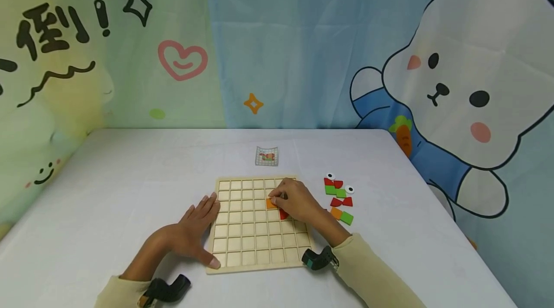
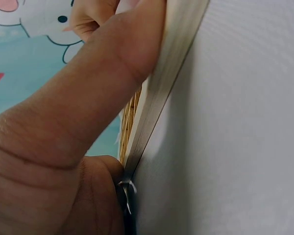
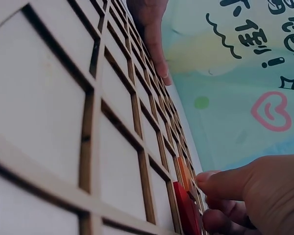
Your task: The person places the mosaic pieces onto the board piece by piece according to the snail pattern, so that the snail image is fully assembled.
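Observation:
A wooden grid board (image 1: 242, 243) lies flat on the white table. My left hand (image 1: 195, 228) spreads along its left side, fingers extended and thumb at the near left corner; in the left wrist view the thumb (image 2: 103, 78) touches the board's edge (image 2: 161, 78). Over the upper right cells, my right hand (image 1: 296, 200) has curled fingers and pinches an orange square tile (image 1: 270, 203) at one cell. The right wrist view shows this orange tile (image 3: 184, 172) at the thumb tip, next to a red tile (image 3: 187, 208). That red tile (image 1: 283, 214) is partly hidden by the hand.
Right of the board lie loose pieces: green tiles (image 1: 346, 217), an orange tile (image 1: 336, 213), several red pieces (image 1: 347, 201) and two round eye pieces (image 1: 349, 189). Behind the board is a small picture card (image 1: 266, 156). A printed curtain (image 1: 281, 58) hangs behind the table.

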A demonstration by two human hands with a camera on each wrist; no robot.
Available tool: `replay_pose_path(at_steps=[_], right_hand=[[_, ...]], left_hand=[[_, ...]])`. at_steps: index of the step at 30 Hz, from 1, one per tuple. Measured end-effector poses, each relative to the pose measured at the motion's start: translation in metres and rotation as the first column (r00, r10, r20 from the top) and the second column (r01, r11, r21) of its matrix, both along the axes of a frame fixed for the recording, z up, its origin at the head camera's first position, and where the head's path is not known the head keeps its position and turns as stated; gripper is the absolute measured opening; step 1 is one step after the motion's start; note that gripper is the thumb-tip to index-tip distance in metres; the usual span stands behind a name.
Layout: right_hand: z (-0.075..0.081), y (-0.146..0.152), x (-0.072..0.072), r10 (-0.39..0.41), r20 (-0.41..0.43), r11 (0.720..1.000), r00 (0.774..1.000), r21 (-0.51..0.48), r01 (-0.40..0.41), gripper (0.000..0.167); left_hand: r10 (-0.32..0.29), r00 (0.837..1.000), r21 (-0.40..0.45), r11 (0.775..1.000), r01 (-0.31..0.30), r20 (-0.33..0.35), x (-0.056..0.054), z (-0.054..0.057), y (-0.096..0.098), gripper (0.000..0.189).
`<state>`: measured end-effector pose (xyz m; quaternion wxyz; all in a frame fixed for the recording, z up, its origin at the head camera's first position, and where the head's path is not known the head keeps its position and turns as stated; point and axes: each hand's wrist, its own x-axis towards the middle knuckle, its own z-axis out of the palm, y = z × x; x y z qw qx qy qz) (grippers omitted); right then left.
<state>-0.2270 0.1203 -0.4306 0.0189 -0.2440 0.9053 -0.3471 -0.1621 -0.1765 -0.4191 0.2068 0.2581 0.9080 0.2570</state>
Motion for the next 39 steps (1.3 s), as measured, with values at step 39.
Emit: replay_pose_path(at_steps=[39], right_hand=[[0.001,0.053,0.012,-0.144,0.041,0.989,0.989,-0.040,0.145,0.012]], left_hand=[[0.001,1.000,0.001,1.000,-0.001,-0.002,-0.001,0.000,0.000,0.137]])
